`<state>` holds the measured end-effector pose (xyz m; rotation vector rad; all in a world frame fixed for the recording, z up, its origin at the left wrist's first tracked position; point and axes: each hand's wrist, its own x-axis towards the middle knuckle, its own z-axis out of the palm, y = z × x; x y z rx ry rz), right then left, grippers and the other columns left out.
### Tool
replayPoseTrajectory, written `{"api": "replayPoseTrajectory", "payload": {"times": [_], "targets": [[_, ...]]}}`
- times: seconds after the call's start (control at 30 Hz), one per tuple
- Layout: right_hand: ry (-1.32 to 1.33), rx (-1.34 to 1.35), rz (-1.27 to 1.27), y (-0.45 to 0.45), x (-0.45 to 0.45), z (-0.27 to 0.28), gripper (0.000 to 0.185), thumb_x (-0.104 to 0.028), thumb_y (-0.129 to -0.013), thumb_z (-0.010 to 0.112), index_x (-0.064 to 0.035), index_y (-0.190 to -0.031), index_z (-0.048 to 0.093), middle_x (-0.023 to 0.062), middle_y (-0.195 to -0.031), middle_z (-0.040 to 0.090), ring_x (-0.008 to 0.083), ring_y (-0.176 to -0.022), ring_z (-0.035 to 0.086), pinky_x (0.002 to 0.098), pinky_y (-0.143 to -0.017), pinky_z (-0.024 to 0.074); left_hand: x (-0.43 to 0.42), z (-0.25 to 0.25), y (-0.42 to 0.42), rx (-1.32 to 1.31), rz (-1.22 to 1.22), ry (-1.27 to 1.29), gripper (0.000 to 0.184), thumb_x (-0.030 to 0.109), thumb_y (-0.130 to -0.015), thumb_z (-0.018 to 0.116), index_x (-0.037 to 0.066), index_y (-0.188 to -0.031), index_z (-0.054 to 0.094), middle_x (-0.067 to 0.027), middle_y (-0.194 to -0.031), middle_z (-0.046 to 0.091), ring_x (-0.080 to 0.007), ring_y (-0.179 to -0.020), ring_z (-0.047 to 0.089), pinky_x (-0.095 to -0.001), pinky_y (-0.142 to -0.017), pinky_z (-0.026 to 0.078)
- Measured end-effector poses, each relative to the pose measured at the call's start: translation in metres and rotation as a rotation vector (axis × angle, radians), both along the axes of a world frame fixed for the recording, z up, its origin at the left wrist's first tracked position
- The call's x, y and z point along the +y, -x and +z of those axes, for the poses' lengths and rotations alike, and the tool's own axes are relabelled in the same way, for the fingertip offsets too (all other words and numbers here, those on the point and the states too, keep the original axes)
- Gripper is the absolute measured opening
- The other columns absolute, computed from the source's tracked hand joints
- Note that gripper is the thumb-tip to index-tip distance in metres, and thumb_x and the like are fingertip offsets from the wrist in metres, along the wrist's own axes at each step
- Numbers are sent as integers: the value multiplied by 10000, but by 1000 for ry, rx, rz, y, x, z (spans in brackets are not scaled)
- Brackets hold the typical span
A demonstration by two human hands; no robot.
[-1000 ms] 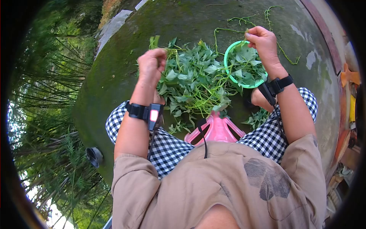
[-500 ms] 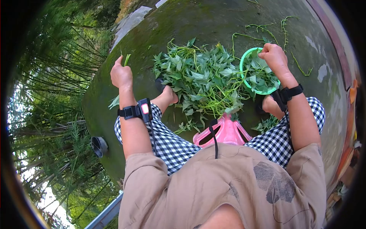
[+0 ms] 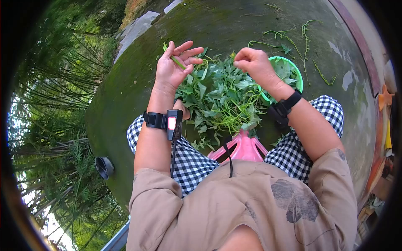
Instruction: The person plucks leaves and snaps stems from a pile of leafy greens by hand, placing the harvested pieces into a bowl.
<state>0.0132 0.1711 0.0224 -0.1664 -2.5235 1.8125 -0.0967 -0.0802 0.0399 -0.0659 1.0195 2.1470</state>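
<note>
My left hand (image 3: 172, 67) is turned palm up above the left edge of a leafy heap, its fingers partly spread, with green stems (image 3: 179, 62) held against the palm by the thumb. My right hand (image 3: 256, 65) is pinched closed over the heap's upper right; whatever is between its fingertips is too small to make out. The pile of green leaves and stems (image 3: 222, 94) lies on the ground between my feet. Right of it stands a green-rimmed basket (image 3: 299, 77) with leaves inside, partly hidden by my right forearm.
A pink plastic stool (image 3: 245, 148) is in front of my body. Loose bare stems (image 3: 305, 46) lie on the mossy ground beyond the basket. A dark round container (image 3: 104, 167) sits at the left edge, beside dense green plants (image 3: 63, 125).
My left hand has come back from the far left toward the pile and opened its fingers. My right hand has moved left, from the basket to over the pile.
</note>
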Motion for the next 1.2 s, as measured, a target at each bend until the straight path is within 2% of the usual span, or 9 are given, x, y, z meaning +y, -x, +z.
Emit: {"api": "replayPoseTrajectory", "payload": {"times": [0.2, 0.3, 0.53, 0.77, 0.83, 0.9, 0.97, 1.03, 1.2], "targets": [[-5, -119, 218, 7, -31, 18, 291, -235, -832, 698, -18, -1026, 701, 89, -917, 713, 150, -849, 663, 292, -768, 516, 36, -1, -2, -116, -35, -236, 507, 368, -1027, 393, -50, -1302, 476, -331, -1277, 522, -374, -1014, 623, -383, -740, 525], [-19, -108, 216, 7, -35, 9, 303, -283, -808, 679, -7, -928, 712, 151, -836, 702, 266, -797, 683, 367, -725, 509, 48, 1, -6, -74, 6, -192, 516, 378, -1030, 381, -34, -1329, 459, -332, -1274, 524, -379, -1027, 619, -415, -783, 518], [95, 111, -42, -2, -23, 3, 201, -190, -841, 650, -10, -913, 703, 144, -763, 675, 251, -702, 648, 355, -663, 491, 57, 18, -17, 104, -132, -121, 540, 402, -1041, 329, -30, -1343, 447, -304, -1308, 516, -414, -1168, 554, -478, -971, 472], [60, 111, -218, 3, 7, 18, 170, -156, -834, 656, -9, -902, 710, 124, -720, 659, 206, -677, 626, 322, -650, 477, 29, 45, -5, 263, -157, 494, 558, 406, -1038, 344, -31, -1376, 421, -340, -1211, 561, -344, -836, 698, -255, -453, 517], [207, 102, -152, 6, 27, 21, 154, -150, -824, 663, -23, -891, 719, 120, -723, 662, 193, -668, 618, 314, -648, 475, -6, 62, 7, 203, -89, 65, 572, 427, -1035, 344, -11, -1398, 405, -312, -1199, 584, -327, -791, 700, -227, -410, 475], [-19, 6, -56, -2, 40, 23, 143, -166, -820, 658, -70, -891, 738, 124, -780, 689, 246, -737, 656, 360, -692, 500, -53, 69, 19, 281, -168, 234, 546, 432, -1019, 396, -24, -1279, 544, -282, -1067, 655, -281, -734, 711, -264, -366, 455], [-398, -32, -19, -5, 51, 18, 154, -186, -826, 652, -89, -906, 742, 134, -817, 698, 284, -789, 670, 392, -722, 511, -75, 1, 28, 527, -282, 1644, 448, 389, -969, 489, 13, -1117, 682, -280, -1054, 663, -298, -808, 707, -355, -483, 523], [-503, -27, -5, -10, 57, 24, 192, -228, -826, 647, -96, -935, 735, 147, -857, 696, 327, -855, 665, 433, -755, 513, -78, -27, 7, 878, -384, 2059, 312, 317, -866, 589, 58, -941, 745, -242, -1001, 667, -319, -858, 683, -433, -648, 541], [-491, -49, 136, -21, 51, 33, 203, -247, -840, 632, -94, -935, 726, 138, -869, 699, 331, -850, 660, 434, -754, 513, -32, -11, -15, 1197, 83, 1773, 209, 195, -720, 720, 97, -902, 748, -120, -820, 597, -265, -772, 634, -391, -717, 519]]}}
